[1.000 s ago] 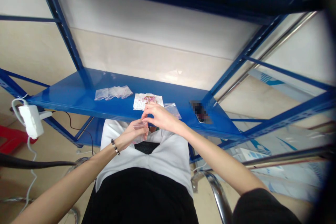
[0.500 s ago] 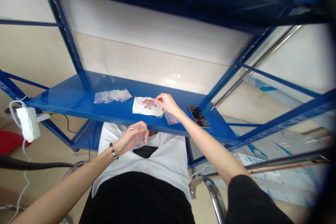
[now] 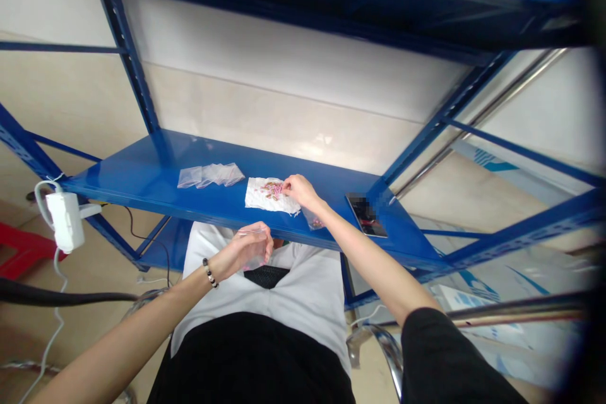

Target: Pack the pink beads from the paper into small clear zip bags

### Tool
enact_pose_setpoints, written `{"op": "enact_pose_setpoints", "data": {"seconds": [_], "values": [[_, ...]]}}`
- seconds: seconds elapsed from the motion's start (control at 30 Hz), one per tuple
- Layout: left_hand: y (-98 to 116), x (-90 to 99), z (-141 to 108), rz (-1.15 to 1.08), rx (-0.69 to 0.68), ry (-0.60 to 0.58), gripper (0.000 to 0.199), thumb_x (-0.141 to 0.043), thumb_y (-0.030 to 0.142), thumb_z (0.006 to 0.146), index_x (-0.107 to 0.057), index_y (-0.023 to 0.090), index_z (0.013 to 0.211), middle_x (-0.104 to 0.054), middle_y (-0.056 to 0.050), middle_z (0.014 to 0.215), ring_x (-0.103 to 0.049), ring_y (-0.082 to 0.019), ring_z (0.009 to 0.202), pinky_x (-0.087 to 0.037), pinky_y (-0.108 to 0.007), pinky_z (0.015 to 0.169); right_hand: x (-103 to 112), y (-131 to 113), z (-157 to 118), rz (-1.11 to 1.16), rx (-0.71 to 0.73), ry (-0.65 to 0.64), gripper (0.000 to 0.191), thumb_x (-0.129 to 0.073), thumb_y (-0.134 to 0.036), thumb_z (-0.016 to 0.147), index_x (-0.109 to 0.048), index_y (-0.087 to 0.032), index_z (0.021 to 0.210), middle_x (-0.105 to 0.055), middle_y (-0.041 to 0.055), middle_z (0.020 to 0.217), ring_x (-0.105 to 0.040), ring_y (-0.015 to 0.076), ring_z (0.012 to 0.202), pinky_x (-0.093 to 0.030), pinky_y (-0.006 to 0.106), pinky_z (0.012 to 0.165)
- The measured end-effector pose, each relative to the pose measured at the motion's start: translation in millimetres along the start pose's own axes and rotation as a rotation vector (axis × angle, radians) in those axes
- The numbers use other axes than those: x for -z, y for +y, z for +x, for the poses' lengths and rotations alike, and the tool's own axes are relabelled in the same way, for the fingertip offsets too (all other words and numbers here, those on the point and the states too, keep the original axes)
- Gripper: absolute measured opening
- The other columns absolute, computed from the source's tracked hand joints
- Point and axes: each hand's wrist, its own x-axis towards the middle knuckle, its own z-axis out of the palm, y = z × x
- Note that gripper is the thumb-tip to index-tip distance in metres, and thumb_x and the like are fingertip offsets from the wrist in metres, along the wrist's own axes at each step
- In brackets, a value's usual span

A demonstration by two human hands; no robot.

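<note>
A blue shelf (image 3: 127,170) spans the view in front of the person's lap. On it, a fan of overlapping clear bags (image 3: 211,175) lies left of a crumpled white sheet (image 3: 254,197); a dark phone (image 3: 364,216) lies toward the right end. The left hand (image 3: 246,245), below the shelf's front edge, curls around a held bag (image 3: 256,251). The right hand (image 3: 303,190) has its fingertips nearly together at the right side of small pink and brownish beads (image 3: 273,190) on the sheet. Partly under the right wrist lies another bag (image 3: 314,221) with small coloured pieces.

A slipping pinch or a nudged sheet could scatter beads; a slack left grip could tip the held bag over the lap.

Whether the fingertips hold a bead cannot be told. Fingers and glare hide the held bag's mouth, and pixelation covers part of the phone.
</note>
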Motion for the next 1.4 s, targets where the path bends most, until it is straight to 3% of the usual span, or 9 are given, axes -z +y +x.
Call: {"op": "enact_pose_setpoints", "data": {"seconds": [0.13, 0.27, 0.43, 0.63, 0.83, 0.97, 1.1, 1.23, 1.4], "values": [[-3.2, -1.4, -3.2, 0.022, 0.035, 0.002, 0.018, -0.062, 0.031, 0.087, -0.054, 0.016, 0.084, -0.061, -0.005, 0.073, -0.06, -0.016, 0.065, -0.045, -0.028, 0.062, 9.3, -8.6, -10.1, -0.016, -0.014, 0.069, 0.01, -0.065, -0.016, 0.081, -0.075, -0.015, 0.078, -0.072, 0.0084, 0.085, -0.061, 0.019, 0.083, -0.04, 0.026, 0.076], [-3.5, -2.2, -4.3, 0.036, 0.048, 0.028, 0.022, -0.064, 0.035, 0.087, -0.054, 0.016, 0.083, -0.06, -0.004, 0.071, -0.059, -0.016, 0.064, -0.046, -0.028, 0.061, 36.7, -42.0, -31.6, 0.092, 0.117, 0.17, 0.009, -0.067, -0.019, 0.082, -0.074, -0.016, 0.077, -0.071, 0.0064, 0.084, -0.059, 0.0189, 0.083, -0.04, 0.027, 0.076], [-4.8, -1.3, -1.0, 0.087, 0.025, 0.048, 0.025, -0.07, 0.035, 0.083, -0.056, 0.015, 0.082, -0.06, -0.004, 0.072, -0.059, -0.015, 0.064, -0.046, -0.027, 0.06, 63.0, -95.9, -67.9, 0.292, 0.422, -0.014, 0.006, -0.068, -0.016, 0.083, -0.072, -0.018, 0.078, -0.069, 0.0022, 0.079, -0.059, 0.0158, 0.079, -0.04, 0.026, 0.076], [-12.1, 3.9, -3.6, 0.172, 0.028, 0.058, 0.022, -0.075, 0.028, 0.078, -0.059, 0.012, 0.079, -0.061, -0.004, 0.071, -0.059, -0.015, 0.064, -0.046, -0.027, 0.059, 50.0, -114.0, -86.9, 0.297, 0.49, -0.21, 0.007, -0.07, -0.016, 0.081, -0.072, -0.015, 0.074, -0.068, 0.0031, 0.075, -0.058, 0.0147, 0.073, -0.04, 0.025, 0.072], [-7.6, 2.3, -6.5, 0.196, 0.056, 0.024, 0.02, -0.074, 0.026, 0.079, -0.06, 0.012, 0.076, -0.061, -0.004, 0.072, -0.058, -0.014, 0.065, -0.047, -0.028, 0.061, 48.7, -114.3, -81.3, 0.386, 0.566, -0.351, 0.013, -0.065, -0.019, 0.086, -0.077, -0.015, 0.081, -0.068, 0.0021, 0.07, -0.058, 0.0122, 0.066, -0.04, 0.023, 0.065], [-2.7, 1.0, -3.0, 0.126, 0.05, 0.004, 0.019, -0.073, 0.025, 0.08, -0.057, 0.014, 0.079, -0.061, -0.004, 0.073, -0.058, -0.014, 0.066, -0.047, -0.028, 0.063, 58.6, -109.6, -70.9, 0.392, 0.558, -0.268, 0.016, -0.061, -0.017, 0.088, -0.077, -0.015, 0.083, -0.07, 0.0033, 0.075, -0.059, 0.0129, 0.07, -0.04, 0.023, 0.068], [1.1, -0.9, -5.5, 0.056, 0.012, -0.023, 0.02, -0.072, 0.024, 0.081, -0.055, 0.015, 0.082, -0.061, -0.004, 0.076, -0.059, -0.014, 0.068, -0.046, -0.027, 0.064, 59.5, -91.5, -57.1, 0.385, 0.401, -0.07, 0.017, -0.061, -0.02, 0.088, -0.076, -0.015, 0.084, -0.072, 0.0034, 0.081, -0.059, 0.0133, 0.072, -0.039, 0.023, 0.067], [4.6, -1.8, -9.9, 0.045, 0.002, -0.02, 0.019, -0.07, 0.024, 0.083, -0.054, 0.015, 0.083, -0.061, -0.004, 0.076, -0.061, -0.016, 0.069, -0.047, -0.028, 0.065, 44.7, -57.0, -37.6, 0.331, 0.21, 0.072, 0.021, -0.058, -0.023, 0.088, -0.077, -0.014, 0.086, -0.072, 0.0035, 0.078, -0.059, 0.0132, 0.067, -0.038, 0.023, 0.064], [6.5, 1.8, -5.0, 0.042, -0.02, -0.021, 0.017, -0.068, 0.023, 0.084, -0.054, 0.015, 0.083, -0.061, -0.004, 0.074, -0.06, -0.016, 0.067, -0.046, -0.028, 0.064, 21.3, -10.6, -16.4, 0.238, 0.004, 0.045, 0.019, -0.061, -0.024, 0.086, -0.077, -0.014, 0.083, -0.073, 0.0051, 0.075, -0.06, 0.0144, 0.065, -0.038, 0.024, 0.062]]}}
